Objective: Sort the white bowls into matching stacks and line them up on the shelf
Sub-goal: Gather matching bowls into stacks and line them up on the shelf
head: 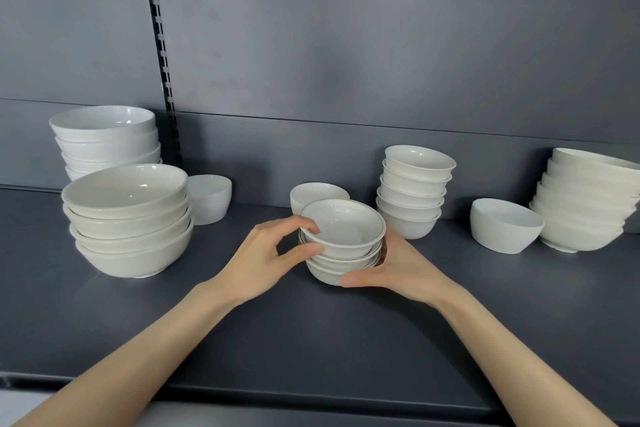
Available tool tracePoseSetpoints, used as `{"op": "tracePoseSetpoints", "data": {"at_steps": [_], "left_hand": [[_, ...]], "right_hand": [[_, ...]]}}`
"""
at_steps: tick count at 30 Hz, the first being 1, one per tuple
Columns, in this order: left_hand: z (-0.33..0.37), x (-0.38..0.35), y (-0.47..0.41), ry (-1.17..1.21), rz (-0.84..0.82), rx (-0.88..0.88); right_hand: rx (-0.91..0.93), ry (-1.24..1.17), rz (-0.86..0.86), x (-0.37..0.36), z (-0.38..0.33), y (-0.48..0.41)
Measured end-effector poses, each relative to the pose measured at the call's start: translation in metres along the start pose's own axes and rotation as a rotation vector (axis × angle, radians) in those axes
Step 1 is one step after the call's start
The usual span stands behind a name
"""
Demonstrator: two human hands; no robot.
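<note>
At the far left of the grey shelf [311,333] stood two stacks of wide bowls, a rear stack [104,137] against the back panel and a front stack [128,222] just before it. A lone deep bowl [212,199] sat just beside them on the right.

The person's left hand [266,255] pinched the near rim of the top bowl on the small rimmed stack [341,241] in the middle of the shelf, thumb and fingertips curled on the edge. That top bowl sat slightly askew on the ones below it. A single bowl [313,191] stood close behind the stack, partly hidden.

The right hand [398,265] cupped the stack's right side, thumb curled round the bottom bowl, the fingers out of sight behind it.

Further right came a tall stack of small bowls [414,191], then a tilted loose bowl [504,226], then a leaning stack [585,206] at the frame edge.

The step in hand appeared to be seating the top bowl squarely on its matching stack. The next move would likely call for nesting it level while the right hand steadied the pile, then sliding the pile back into line with the others. The loose bowls remained unsorted.
</note>
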State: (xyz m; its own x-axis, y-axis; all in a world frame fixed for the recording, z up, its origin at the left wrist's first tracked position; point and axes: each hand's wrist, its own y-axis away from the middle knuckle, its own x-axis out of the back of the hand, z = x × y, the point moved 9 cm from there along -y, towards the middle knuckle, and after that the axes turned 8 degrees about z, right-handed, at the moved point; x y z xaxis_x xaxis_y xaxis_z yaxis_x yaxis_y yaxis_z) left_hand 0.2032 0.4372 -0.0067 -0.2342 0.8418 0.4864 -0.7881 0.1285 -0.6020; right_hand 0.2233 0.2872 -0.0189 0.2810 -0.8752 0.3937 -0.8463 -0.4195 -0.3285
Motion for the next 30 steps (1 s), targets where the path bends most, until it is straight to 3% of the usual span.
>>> {"op": "tracePoseSetpoints", "data": {"at_steps": [15,20,30], "left_hand": [[-0.025,-0.007,0.004,0.044,-0.068,0.153],[-0.033,-0.015,0.007,0.279,-0.125,0.257],[-0.041,-0.027,0.008,0.383,-0.171,0.394]], "right_hand": [[-0.047,-0.017,0.01,0.0,0.011,-0.001],[-0.01,-0.054,-0.02,-0.003,0.0,0.0],[-0.139,0.001,0.02,0.006,0.015,0.005]]}}
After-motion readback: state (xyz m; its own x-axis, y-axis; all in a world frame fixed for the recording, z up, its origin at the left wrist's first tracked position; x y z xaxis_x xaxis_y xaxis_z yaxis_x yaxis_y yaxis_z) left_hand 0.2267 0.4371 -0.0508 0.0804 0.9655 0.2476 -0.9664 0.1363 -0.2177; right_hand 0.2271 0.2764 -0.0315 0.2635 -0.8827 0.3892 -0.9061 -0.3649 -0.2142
